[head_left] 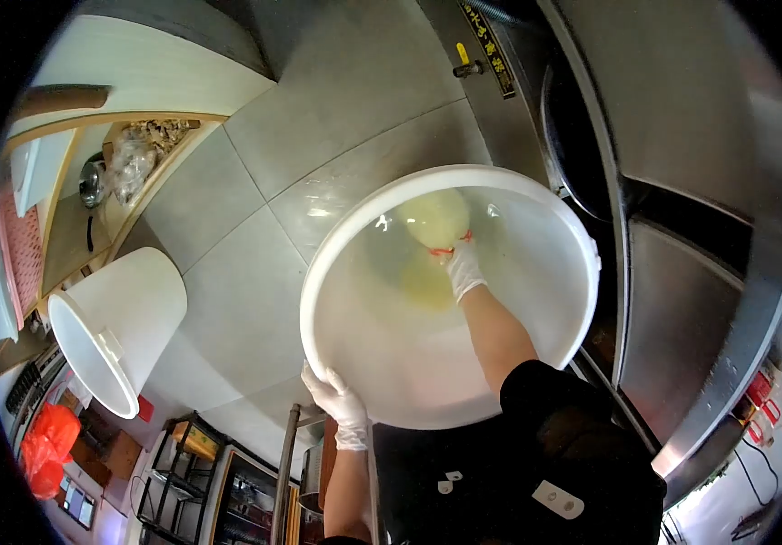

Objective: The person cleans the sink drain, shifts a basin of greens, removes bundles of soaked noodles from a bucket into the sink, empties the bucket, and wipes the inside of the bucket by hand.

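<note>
A large white round tub (418, 386) holds clear liquid with a yellowish cloud in it. Inside, near the far rim, lies a pale, rounded bag (436, 218) tied with red string (442, 251). My right hand (464, 270), in a white glove, reaches into the tub and is closed on the tied neck of the bag. My left hand (336, 397), also gloved, grips the tub's rim at the near left, its thumb and fingers at the edge.
A white bucket (136, 313) stands tilted in view at the left. Shelves (132, 195) with plastic bags are at the upper left. Steel equipment (682, 318) borders the right side, with a yellow-handled valve (465, 62) at the top. A black rack (177, 468) is lower left.
</note>
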A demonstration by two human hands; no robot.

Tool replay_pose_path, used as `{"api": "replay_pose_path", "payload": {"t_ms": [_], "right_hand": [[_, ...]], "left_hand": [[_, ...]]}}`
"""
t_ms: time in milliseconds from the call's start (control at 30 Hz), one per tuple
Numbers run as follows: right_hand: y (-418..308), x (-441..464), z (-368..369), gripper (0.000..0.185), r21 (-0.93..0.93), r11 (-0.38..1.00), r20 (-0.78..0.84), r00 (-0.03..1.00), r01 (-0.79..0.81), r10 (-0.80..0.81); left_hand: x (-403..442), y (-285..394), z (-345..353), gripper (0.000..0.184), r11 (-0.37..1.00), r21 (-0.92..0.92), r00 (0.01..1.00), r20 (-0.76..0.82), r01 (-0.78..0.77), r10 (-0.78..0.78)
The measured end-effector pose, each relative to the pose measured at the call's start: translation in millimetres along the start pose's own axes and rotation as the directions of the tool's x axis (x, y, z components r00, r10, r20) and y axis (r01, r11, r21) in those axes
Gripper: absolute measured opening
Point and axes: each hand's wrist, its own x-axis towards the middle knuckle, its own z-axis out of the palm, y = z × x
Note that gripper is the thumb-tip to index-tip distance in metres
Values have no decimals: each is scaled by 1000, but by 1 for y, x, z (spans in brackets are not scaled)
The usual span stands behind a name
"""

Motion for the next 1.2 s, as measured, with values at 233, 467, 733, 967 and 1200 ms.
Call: {"api": "replay_pose_path", "payload": {"t_ms": [233,467,733,967,1200], "right_hand": [[-4,-60,-37,24,-29,999,-179,984,16,-21],[-42,-217,-44,12,-238,969,-153,982,69,-107],[-77,-344,-75,11,-493,844,-45,963,210,-266],[-94,-414,-96,13,-646,704,43,935,295,-352],[-108,-467,-100,17,-617,709,133,933,341,-333]], "left_hand": [[3,15,-6,57,994,71,993,78,86,-92],[-10,16,-54,64,991,137,978,204,5,-33],[-69,-39,-161,52,934,255,933,195,250,-303],[-107,-114,-228,48,891,243,881,193,383,-431],[-112,-131,-217,45,889,49,851,271,454,-450]]}}
